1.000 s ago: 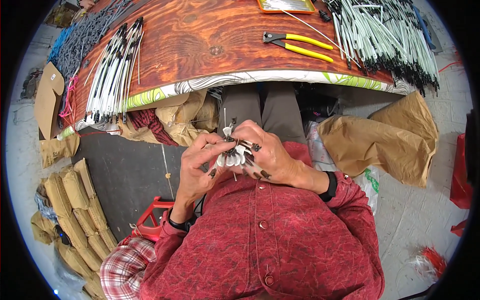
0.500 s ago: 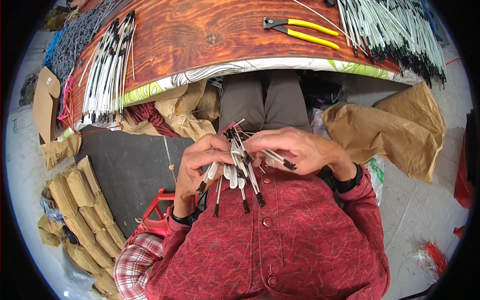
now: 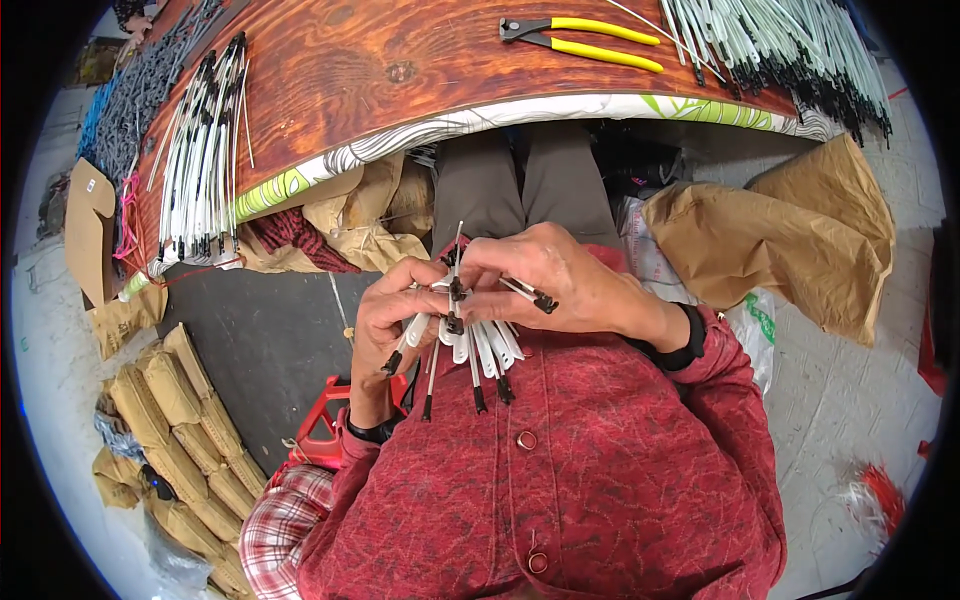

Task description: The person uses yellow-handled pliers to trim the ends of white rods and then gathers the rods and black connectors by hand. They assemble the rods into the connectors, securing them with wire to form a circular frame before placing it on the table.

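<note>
In front of my chest, my left hand (image 3: 388, 315) is closed round a fanned bunch of thin white rods with black tips (image 3: 476, 372). Flat, rounded white ends (image 3: 487, 345) show among them below the fingers. My right hand (image 3: 560, 275) presses against the same bunch from the other side, thumb and fingers pinched together. A couple of short black-tipped rods (image 3: 530, 294) stick out between its fingers. One rod stands upright between the two hands. The fingertips partly hide the spot where the hands meet.
On the wooden table (image 3: 330, 70) lie a bundle of similar rods (image 3: 203, 155), yellow-handled pincers (image 3: 590, 42) and a large pile of pale rods (image 3: 775, 55). Brown paper (image 3: 775, 235) lies to the right. A red stool (image 3: 322, 420) and tan packs (image 3: 165, 400) are at the left.
My right hand has moved slightly up and left, closer against my left hand. The rods between them have shifted, with one now upright. The view has shifted slightly.
</note>
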Available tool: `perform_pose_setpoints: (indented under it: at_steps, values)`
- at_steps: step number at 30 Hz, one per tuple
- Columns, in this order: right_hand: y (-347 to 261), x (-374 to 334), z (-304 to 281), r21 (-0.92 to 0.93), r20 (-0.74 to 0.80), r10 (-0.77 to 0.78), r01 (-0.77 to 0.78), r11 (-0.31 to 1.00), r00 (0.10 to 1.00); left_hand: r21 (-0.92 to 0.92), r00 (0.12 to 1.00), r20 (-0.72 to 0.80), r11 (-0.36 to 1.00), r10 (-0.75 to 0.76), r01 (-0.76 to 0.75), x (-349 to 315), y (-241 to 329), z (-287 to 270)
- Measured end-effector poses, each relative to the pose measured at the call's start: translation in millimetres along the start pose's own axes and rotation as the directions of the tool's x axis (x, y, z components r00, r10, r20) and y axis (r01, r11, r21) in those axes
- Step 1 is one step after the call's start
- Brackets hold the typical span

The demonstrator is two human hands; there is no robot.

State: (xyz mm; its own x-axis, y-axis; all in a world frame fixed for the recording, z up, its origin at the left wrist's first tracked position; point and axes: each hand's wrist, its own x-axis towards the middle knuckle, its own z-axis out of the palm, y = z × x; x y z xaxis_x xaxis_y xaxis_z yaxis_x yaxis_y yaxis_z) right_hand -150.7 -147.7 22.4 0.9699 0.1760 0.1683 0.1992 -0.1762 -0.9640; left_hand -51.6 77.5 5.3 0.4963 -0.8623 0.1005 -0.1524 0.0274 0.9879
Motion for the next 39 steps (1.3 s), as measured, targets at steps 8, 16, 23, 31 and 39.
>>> perform_pose_setpoints:
  at_steps: [8,16,23,31,39]
  values:
    - [2,0,17,-0.182,-0.223,-0.011,-0.031,0.983,0.975,0.007,1.0,-0.011,1.0,0.021,-0.021,1,4,4]
    - [6,-2,15,-0.047,-0.15,-0.002,-0.005,0.999,0.989,0.08,0.998,-0.062,0.997,-0.001,0.006,-10,-4,-1]
    - [11,-2,12,-0.03,-0.102,0.003,-0.006,1.0,0.995,0.109,0.994,-0.049,0.99,0.095,-0.089,-10,-12,-4]
    - [11,-2,12,0.044,-0.111,-0.041,0.047,0.998,0.993,0.052,0.995,-0.059,0.996,0.08,-0.077,-11,-12,-4]
    - [13,1,13,-0.005,-0.033,-0.017,0.017,1.0,0.999,-0.112,0.956,-0.277,0.992,-0.095,0.066,-12,-9,11]
